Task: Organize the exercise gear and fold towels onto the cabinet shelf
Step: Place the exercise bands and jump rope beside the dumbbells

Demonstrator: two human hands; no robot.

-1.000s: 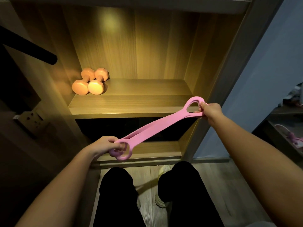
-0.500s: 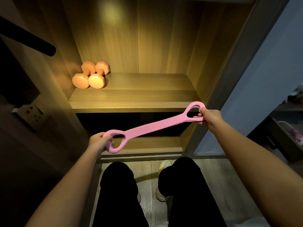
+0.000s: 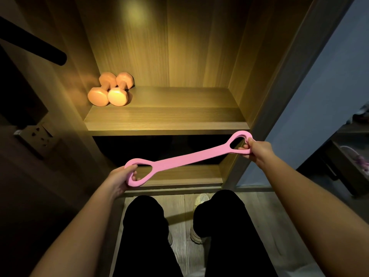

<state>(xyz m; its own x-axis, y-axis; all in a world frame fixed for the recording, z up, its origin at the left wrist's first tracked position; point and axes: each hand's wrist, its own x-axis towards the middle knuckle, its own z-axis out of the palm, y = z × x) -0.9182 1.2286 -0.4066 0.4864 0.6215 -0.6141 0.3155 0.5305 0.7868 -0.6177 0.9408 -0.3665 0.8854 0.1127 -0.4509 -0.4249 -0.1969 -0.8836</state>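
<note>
A pink stretch band with a loop at each end spans the front of the wooden cabinet. My left hand grips its lower left loop, fingers through the hole. My right hand grips the upper right loop near the cabinet's right post. The band is held taut and flat, below the front edge of the lit shelf. Two orange dumbbells lie side by side at the shelf's back left corner.
A lower shelf sits under the band. A black bar juts in at upper left, with a wall socket below it. My legs in black trousers stand on pale flooring. A dark low unit holds pink items at right.
The band has untwisted and been pulled flat and taut. My left hand moved left and up slightly; the view tilted down a little.
</note>
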